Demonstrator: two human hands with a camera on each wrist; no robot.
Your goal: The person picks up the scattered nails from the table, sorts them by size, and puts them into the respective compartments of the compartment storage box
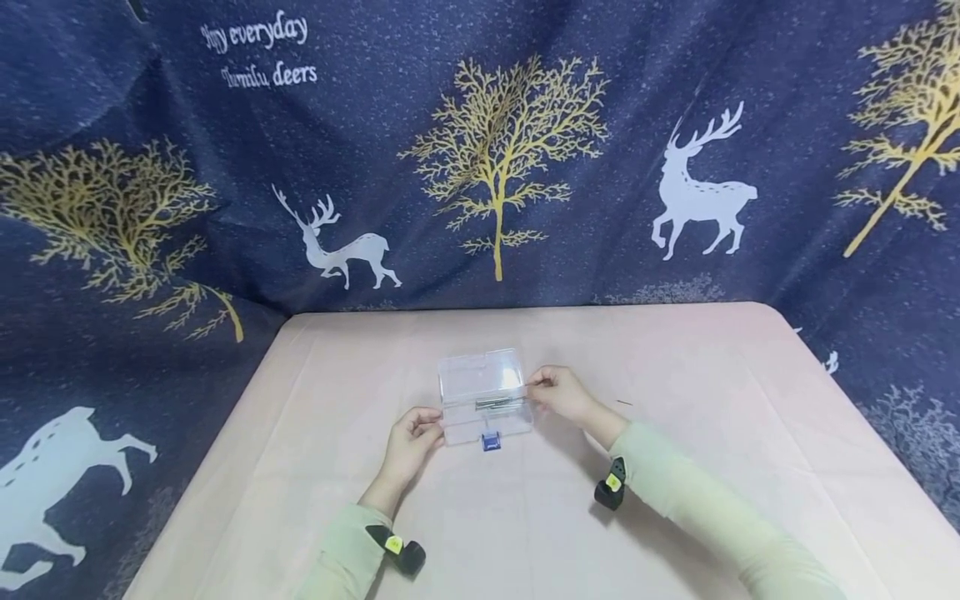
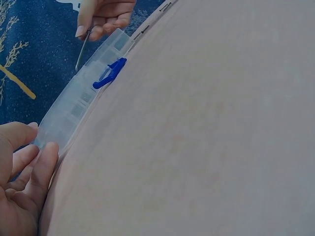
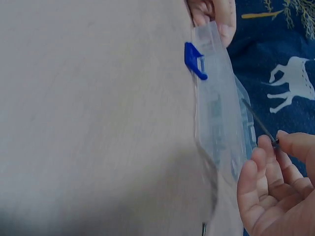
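Observation:
A clear plastic box (image 1: 465,431) with a blue latch (image 1: 491,441) stands with its lid (image 1: 480,375) raised at the back. Several thin metal rods (image 1: 492,403) lie inside it. My left hand (image 1: 414,442) pinches the box's left end, thumb on the near side in the left wrist view. At the right end, my right hand (image 1: 558,393) pinches one end of a slim metal rod (image 3: 259,119) between thumb and index finger. The rod's free end points toward the box's inside, and its other end is hidden by the fingertips.
Another thin dark rod (image 1: 624,402) lies on the pink-covered table (image 1: 675,358), right of my right hand. Two small dark pieces show near the table's edge in the left wrist view. A dark blue cloth (image 1: 450,250) with deer and trees hangs behind the table.

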